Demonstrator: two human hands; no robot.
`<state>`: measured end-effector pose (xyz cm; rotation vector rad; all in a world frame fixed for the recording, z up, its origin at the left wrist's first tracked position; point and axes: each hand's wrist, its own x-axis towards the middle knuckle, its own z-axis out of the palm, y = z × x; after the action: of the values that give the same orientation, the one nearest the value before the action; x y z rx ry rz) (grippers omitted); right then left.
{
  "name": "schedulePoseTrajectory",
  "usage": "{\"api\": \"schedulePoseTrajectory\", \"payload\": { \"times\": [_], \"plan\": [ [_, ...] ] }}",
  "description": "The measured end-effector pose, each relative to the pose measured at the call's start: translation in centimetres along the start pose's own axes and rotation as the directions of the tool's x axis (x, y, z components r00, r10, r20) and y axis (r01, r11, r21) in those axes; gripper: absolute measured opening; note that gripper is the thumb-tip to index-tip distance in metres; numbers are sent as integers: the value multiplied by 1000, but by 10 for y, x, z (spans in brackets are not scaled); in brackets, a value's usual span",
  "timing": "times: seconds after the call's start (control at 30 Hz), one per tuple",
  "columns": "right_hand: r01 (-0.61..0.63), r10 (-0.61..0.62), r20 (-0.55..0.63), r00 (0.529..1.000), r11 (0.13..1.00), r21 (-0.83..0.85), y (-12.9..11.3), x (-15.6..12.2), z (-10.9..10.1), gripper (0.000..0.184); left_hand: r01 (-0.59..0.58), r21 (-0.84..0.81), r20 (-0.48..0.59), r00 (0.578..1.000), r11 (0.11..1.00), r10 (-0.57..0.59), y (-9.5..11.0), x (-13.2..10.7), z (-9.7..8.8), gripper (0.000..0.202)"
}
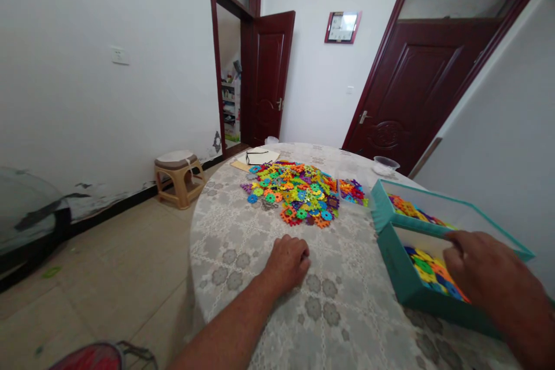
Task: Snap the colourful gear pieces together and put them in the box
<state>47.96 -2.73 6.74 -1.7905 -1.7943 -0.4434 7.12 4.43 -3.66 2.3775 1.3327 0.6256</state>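
A heap of colourful plastic snowflake pieces lies in the middle of a round table with a lace cloth. My left hand rests on the cloth in front of the heap, fingers curled under in a loose fist with nothing visible in them. My right hand reaches into a teal box at the right, which holds more coloured pieces. Its fingers bend down among the pieces and their tips are hidden. The box's upright lid also shows coloured pieces.
A small clear bag of pieces lies beside the heap. Glasses on paper and a clear plastic bowl sit at the table's far side. A low stool stands by the left wall. Two dark red doors are behind.
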Motion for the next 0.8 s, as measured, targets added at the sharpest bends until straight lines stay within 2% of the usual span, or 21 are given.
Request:
{"api": "schedulePoseTrajectory", "payload": {
  "times": [0.07, 0.13, 0.23, 0.33, 0.4, 0.47, 0.5, 0.57, 0.63, 0.7, 0.8],
  "plan": [
    [91, -90, -16, 996, 993, 72, -52, -13, 2, 15, 5, -7, -7, 1000, 1000, -5, 1, -1, 0, 11],
    [168, -194, 87, 977, 956, 239, -104, -26, 16, 17, 26, -27, -4, 1000, 999, -26, 2, -1, 0, 11],
    [239, -351, 214, 912, 875, 421, -167, -43, 54, 23, 57, -55, 9, 998, 997, -57, 6, -1, -5, 12],
    [276, -454, 296, 841, 829, 486, -208, -52, 96, 21, 52, -66, 29, 998, 996, -51, 5, -1, -16, 16],
    [292, -475, 310, 824, 824, 487, -226, -56, 117, 17, 45, -71, 33, 999, 996, -43, -1, 0, -28, 17],
    [304, -480, 287, 829, 818, 488, -239, -58, 131, 14, 36, -61, -30, 999, 997, -38, -16, 4, -43, 18],
    [311, -480, 265, 836, 813, 493, -244, -60, 135, 13, 21, -50, -124, 992, 999, -27, -26, 6, -51, 20],
    [325, -481, 213, 851, 799, 506, -251, -64, 140, 13, 12, 17, -319, 948, 1000, -6, -51, 15, -67, 29],
    [337, -478, 166, 863, 788, 515, -254, -68, 143, 14, 101, 108, -428, 903, 989, -45, -80, 29, -82, 40],
    [340, -473, 140, 870, 780, 524, -255, -71, 146, 17, 225, 190, -446, 887, 956, -120, -107, 45, -94, 48],
    [346, -467, 106, 878, 770, 536, -253, -72, 152, 21, 286, 214, -445, 880, 934, -167, -142, 73, -106, 54]
  ]
}}
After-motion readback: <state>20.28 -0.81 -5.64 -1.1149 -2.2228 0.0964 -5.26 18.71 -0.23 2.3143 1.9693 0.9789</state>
